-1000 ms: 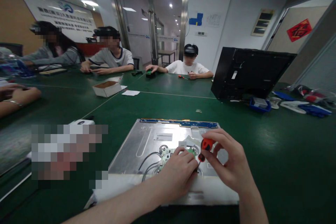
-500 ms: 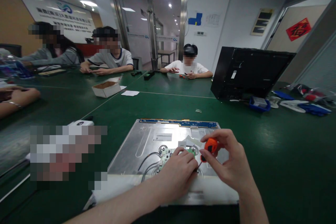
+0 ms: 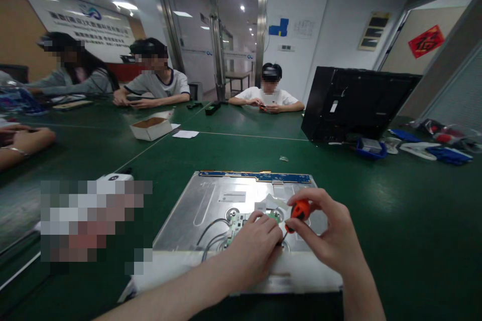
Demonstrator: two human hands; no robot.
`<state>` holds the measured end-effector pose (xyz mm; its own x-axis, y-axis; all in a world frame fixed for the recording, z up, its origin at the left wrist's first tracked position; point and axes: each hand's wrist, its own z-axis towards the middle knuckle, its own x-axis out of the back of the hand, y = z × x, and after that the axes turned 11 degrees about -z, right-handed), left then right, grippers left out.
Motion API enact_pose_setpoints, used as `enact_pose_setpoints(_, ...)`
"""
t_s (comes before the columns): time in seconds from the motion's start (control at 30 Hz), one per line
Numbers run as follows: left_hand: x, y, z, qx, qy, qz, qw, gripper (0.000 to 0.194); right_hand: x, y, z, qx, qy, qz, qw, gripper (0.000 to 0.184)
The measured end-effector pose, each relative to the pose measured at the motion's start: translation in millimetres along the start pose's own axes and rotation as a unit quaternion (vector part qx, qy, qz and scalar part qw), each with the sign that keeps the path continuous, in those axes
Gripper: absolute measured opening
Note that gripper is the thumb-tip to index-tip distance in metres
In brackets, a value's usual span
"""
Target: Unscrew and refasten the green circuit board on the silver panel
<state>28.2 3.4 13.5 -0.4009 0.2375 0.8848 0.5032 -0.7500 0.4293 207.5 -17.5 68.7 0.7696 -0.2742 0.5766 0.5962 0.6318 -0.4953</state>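
An orange and black screwdriver [image 3: 300, 209] is pinched between the thumb and fingers of my right hand [image 3: 329, 228]. Its thin shaft slants down to the left, and the tip is hidden beside my left hand [image 3: 258, 238]. That hand lies over a green circuit board [image 3: 235, 222], its fingers bent and pressed together; what they grip, if anything, is hidden. The board sits on the silver metal back of a flat panel [image 3: 183, 220], with dark cables [image 3: 211, 224] running from its left side. A blue strip board [image 3: 241, 176] lines the panel's far edge.
On the green table [image 3: 406, 220] stand a large black monitor [image 3: 354, 105], a blue tray [image 3: 371, 149] and an open cardboard box [image 3: 151, 128]. A white power bank-like object [image 3: 120, 177] is partly blurred at left. Several people sit around the table.
The screwdriver's handle has turned slightly in my right fingers, and the thumb has shifted a little left. My left hand stays in place over the board.
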Motion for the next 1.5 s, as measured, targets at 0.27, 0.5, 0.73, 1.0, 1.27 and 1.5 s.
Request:
enact_pose_setpoints(0.27,-0.7,1.4,-1.4,-0.002,0.014,0.018,1.0,0.011,-2.3,-0.1,2.1,-0.01,0.002,0.021,1.0,0.037)
enact_pose_setpoints(0.5,1.3,1.8,-1.2,-0.004,0.008,0.019,1.0,0.01,-0.1,-1.1,3.2,0.015,-0.025,-0.001,1.0,0.042)
enact_pose_setpoints(0.73,2.4,3.7,-2.0,-0.005,0.007,0.02,1.0,0.016,-2.9,1.1,2.1,0.002,-0.009,-0.018,1.0,0.04)
enact_pose_setpoints(1.0,-2.9,0.7,-0.7,-0.001,0.008,0.037,0.999,0.012,-3.8,0.7,0.5,0.001,-0.02,-0.034,0.999,0.048)
enact_pose_setpoints(1.27,-3.8,0.3,0.0,-0.001,0.018,0.014,1.0,0.014,-5.5,2.1,1.8,0.009,-0.01,-0.038,0.999,0.038)
enact_pose_setpoints(1.5,-4.4,-0.6,1.7,0.003,0.006,0.012,1.0,0.018,-4.9,-1.5,3.0,0.02,-0.046,-0.007,0.999,0.047)
